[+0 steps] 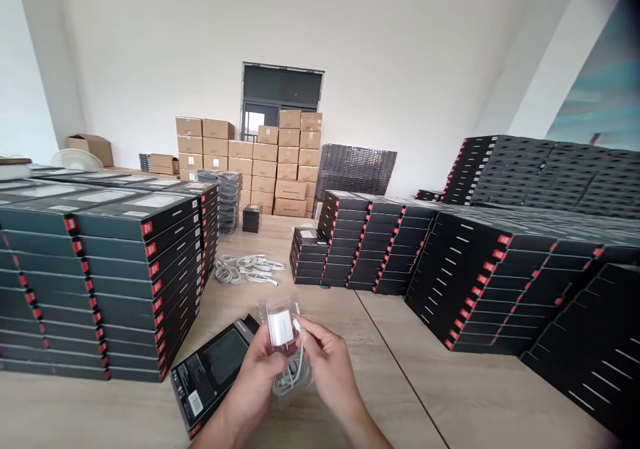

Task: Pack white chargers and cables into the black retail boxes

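Note:
My left hand [257,369] grips a clear plastic tray [263,310] from its left side. A white charger [281,327] sits in the upper part of that tray. Coiled in the lower part is a white cable [291,377]. With fingertips pinched, my right hand [324,354] holds the cable's plug end at the tray's right edge, beside the charger. Under my left wrist lies a black box [215,369] with a dark window and a white label, flat on the wooden table [360,375].
Stacked black boxes [115,282] stand at the left, and more black stacks [480,282] fill the right. Several white cables [247,269] lie bundled ahead. Behind are brown cartons [253,162] and a pile of dark trays [355,169]. A seam crosses the table at right.

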{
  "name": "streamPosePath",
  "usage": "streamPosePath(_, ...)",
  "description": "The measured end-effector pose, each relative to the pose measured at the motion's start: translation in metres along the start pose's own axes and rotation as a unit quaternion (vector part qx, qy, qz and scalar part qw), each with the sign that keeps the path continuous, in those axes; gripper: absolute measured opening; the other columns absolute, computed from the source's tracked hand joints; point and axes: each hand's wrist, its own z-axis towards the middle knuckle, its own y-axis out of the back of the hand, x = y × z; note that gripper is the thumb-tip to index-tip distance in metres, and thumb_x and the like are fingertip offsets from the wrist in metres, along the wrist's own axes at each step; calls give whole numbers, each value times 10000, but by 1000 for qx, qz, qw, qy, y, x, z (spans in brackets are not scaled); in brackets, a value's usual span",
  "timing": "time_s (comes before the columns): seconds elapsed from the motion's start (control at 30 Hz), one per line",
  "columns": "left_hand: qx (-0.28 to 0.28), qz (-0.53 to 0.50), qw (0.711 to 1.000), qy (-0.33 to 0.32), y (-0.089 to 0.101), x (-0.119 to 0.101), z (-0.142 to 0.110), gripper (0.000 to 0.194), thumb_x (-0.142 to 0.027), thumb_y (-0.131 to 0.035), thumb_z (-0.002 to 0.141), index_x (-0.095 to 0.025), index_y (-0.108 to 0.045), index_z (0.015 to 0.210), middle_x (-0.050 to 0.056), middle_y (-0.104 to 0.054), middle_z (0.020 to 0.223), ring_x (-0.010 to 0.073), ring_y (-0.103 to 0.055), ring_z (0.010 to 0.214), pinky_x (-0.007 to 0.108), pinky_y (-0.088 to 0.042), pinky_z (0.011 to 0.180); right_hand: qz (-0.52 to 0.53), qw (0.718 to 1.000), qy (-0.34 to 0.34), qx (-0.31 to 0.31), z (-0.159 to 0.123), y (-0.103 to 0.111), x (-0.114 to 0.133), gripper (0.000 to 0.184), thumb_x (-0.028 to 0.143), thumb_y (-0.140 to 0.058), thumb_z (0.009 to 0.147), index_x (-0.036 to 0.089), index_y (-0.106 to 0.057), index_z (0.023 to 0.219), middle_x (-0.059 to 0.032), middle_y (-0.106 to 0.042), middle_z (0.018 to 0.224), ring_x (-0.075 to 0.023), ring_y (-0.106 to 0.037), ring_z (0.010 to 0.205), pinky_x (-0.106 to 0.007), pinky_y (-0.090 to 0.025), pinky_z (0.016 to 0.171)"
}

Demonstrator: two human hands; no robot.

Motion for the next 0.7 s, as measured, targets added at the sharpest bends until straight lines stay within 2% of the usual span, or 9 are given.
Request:
streamPosePath(0.23,-5,-16,1000,6,-5,-5,-1,512,-83,-627,603,-204,-666,1099,68,-707,1095,255,-619,1051,356,-419,962,11,1000,-2,-28,1,-2,-4,498,552,-642,768,152,-748,1045,-31,-651,610,-177,-523,527,-302,-462,540)
streamPosePath(0.33,-6,0,1000,6,-7,-6,-1,521,-76,-616,598,-205,-661,1101,63,-711,1070,251,-623,1036,329,-434,913,-36,999,16,-12,2,-2,-7,474,517,-594,815,143,-741,1065,-63,-706,675,-222,-616,621,-325,-518,620)
streamPosePath(0.43,-6,7,1000,2,-4,-5,-1,561,-57,-586,592,-206,-644,1130,59,-708,1067,247,-618,1044,318,-438,885,-131,990,59,5,2,-3,-9,396,407,-516,873,153,-734,1083,-104,-753,864,-253,-680,774,-346,-541,742)
streamPosePath(0.5,-8,8,1000,1,-1,-5,-2,581,-44,-569,592,-204,-634,1147,58,-707,1066,241,-613,1047,321,-432,893,-230,968,102,19,2,-3,-9,372,323,-456,895,170,-729,1097,-112,-746,916,-253,-684,804,-354,-536,758)
streamPosePath(0.6,-9,12,1000,-9,4,-6,-3,565,-41,-569,608,-194,-631,1149,59,-707,1051,226,-618,1005,316,-430,885,-368,915,162,31,-1,-3,-6,385,259,-418,905,192,-697,1162,-107,-700,841,-255,-663,788,-364,-527,709)
streamPosePath(0.7,-8,5,1000,-5,7,-7,-4,543,-37,-567,615,-187,-637,1132,57,-714,998,214,-635,935,292,-442,817,-429,879,206,34,-5,-1,-4,389,236,-427,907,204,-668,1211,-92,-631,797,-252,-635,790,-377,-525,710)
